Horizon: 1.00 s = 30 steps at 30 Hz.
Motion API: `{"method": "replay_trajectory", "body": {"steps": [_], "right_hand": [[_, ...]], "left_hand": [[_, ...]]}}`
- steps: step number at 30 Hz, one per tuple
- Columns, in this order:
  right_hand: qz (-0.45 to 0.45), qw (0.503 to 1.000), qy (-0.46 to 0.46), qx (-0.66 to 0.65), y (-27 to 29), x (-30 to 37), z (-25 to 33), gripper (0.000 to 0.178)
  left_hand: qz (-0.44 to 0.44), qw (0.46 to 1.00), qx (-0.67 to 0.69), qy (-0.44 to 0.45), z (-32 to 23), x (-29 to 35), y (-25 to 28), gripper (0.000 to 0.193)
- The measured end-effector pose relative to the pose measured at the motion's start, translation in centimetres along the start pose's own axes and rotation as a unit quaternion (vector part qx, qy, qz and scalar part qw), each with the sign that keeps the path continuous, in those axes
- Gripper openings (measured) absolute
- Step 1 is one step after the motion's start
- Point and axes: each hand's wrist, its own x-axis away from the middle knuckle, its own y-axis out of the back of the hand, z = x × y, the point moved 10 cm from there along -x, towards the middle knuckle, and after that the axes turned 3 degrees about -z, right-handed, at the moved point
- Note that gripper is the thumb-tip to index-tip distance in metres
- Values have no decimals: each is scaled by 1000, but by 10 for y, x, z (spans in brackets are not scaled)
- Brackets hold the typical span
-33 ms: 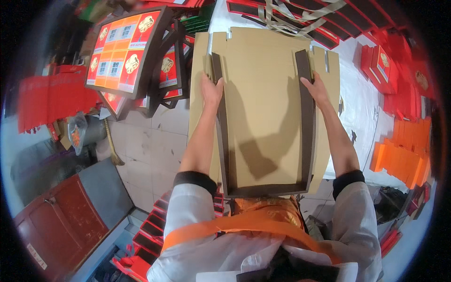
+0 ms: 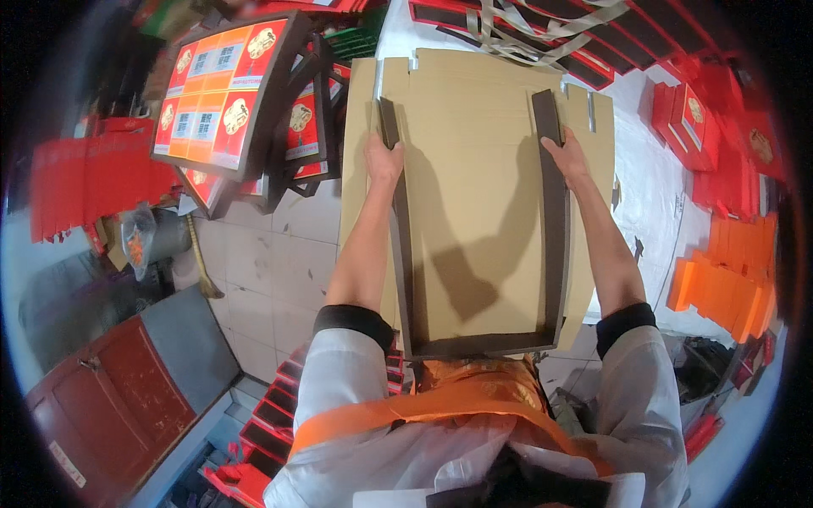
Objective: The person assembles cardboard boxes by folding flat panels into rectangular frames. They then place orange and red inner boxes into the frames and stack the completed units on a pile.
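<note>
Head view: dark three-sided frame (image 2: 483, 343) over cardboard sheet (image 2: 474, 195), open end toward sheet's far side. Left hand (image 2: 384, 159) gripping left strip (image 2: 402, 262), right hand (image 2: 566, 157) gripping right strip (image 2: 555, 229). Left of sheet, dark-edged printed panels (image 2: 216, 89); right of sheet, orange pieces (image 2: 728, 288).

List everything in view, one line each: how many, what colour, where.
U-shaped frame: one, dark brown, over cardboard
Cardboard: count unclear, tan, centre
Printed panels: several, red and orange, upper left
Crate: one, green, top
Layered pile: count unclear, red, left
Clear bag: one, orange contents, left
Door-like panel: one, reddish brown, lower left
Tray-like pieces: many, red and black, top right, lower left
Boxes: several, red, right
Flat pieces: several, orange, right
Surface: one, white, right of centre
Floor tiles: several, pale, left
Cloth: one, orange, bottom
Sleeves: two, white, dark cuffs, bottom
Left hand: one, bare, frame's left side
Right hand: one, bare, frame's right side
</note>
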Motion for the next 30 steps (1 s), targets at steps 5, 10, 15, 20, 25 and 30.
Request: {"method": "replay_trajectory", "body": {"steps": [5,10,15,20,25,30], "right_hand": [[17,996,-32,-77,-18,-1,-33,38],[173,970,-57,-163,-21,25,-24,26],[60,992,95,-55,-18,22,-12,21],[-27,997,74,2,-11,29,-17,19],[-50,991,122,0,-9,24,-17,24],[-83,991,45,-94,-5,27,-31,57]], "left_hand": [[156,966,207,-8,-8,18,-21,32],[250,928,273,38,-11,39,-21,26],[40,988,122,-89,-5,34,-9,32],[100,992,62,55,-10,37,-9,40],[89,952,198,214,7,51,-13,53],[48,929,338,142,19,47,-13,56]]}}
